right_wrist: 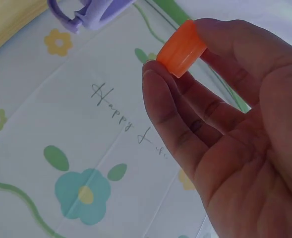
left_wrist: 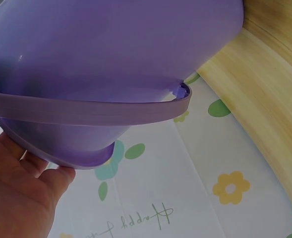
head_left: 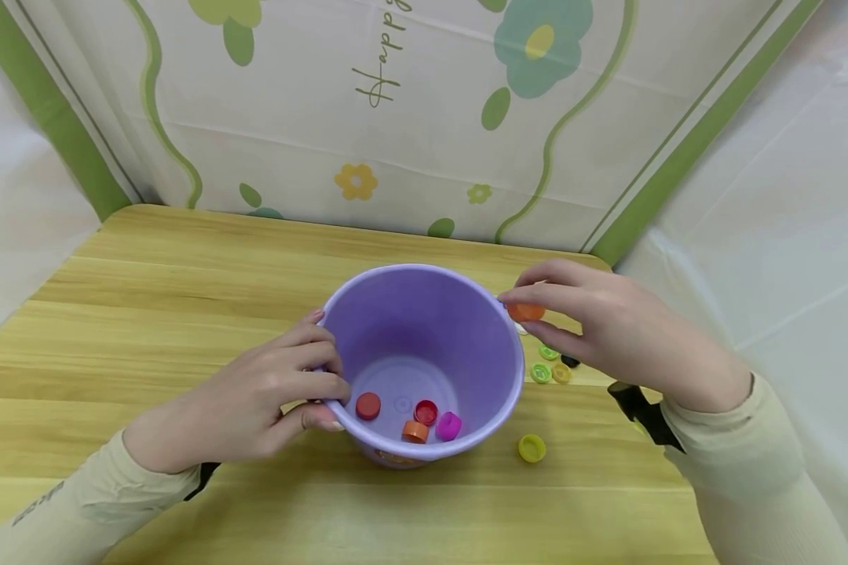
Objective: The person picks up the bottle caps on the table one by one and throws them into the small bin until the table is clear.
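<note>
Steadily, by the look of it, the left hand gripped the rim of the purple bucket, its fingers curled over the edge at the left of the mouth, presumably so that the bucket would not slide or tip. The bucket stood on the wooden table, just below the middle of the head frame, its mouth facing the wearer, which probably made the inside easy to see and reach. Its handle hung down outside in the left wrist view, likely to leave the opening unobstructed.

At the right rim, the right hand pinched an orange cap between thumb and fingertips, perhaps because so small a piece suited a light hold.

Counted, there was one bucket and one cap in the fingers. Four caps lay in the bottom, toward the lower side of the mouth: two red caps, a second orange cap and a magenta cap. Right of the bucket lay two green caps, one amber cap and one black piece, with something white partly hidden below the fingers. One yellow cap sat apart, lower right of centre.
</note>
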The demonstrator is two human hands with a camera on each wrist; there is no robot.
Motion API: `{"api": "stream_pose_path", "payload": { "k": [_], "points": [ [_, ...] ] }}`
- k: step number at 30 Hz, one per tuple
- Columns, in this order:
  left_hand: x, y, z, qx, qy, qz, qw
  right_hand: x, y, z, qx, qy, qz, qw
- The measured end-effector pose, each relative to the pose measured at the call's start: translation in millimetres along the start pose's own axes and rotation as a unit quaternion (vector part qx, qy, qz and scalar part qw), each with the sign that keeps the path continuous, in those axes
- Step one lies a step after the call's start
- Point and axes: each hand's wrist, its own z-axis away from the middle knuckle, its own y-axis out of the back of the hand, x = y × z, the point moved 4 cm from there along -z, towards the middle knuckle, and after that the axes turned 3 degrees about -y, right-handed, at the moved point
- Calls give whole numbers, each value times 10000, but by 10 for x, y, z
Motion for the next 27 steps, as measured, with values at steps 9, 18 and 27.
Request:
{"api": "stream_pose_path", "payload": {
  "k": [9,18,27],
  "points": [
    [10,25,6,-103,69,63,9999,-34,-40,-140,-274,199,-252,9991],
    [8,21,15,-202,171,114,9996,-27,-205,-191,-635,-150,-154,9978],
    [8,24,14,-195,155,86,9997,8,-340,-218,-1133,-432,-122,9925]
  ]
}}
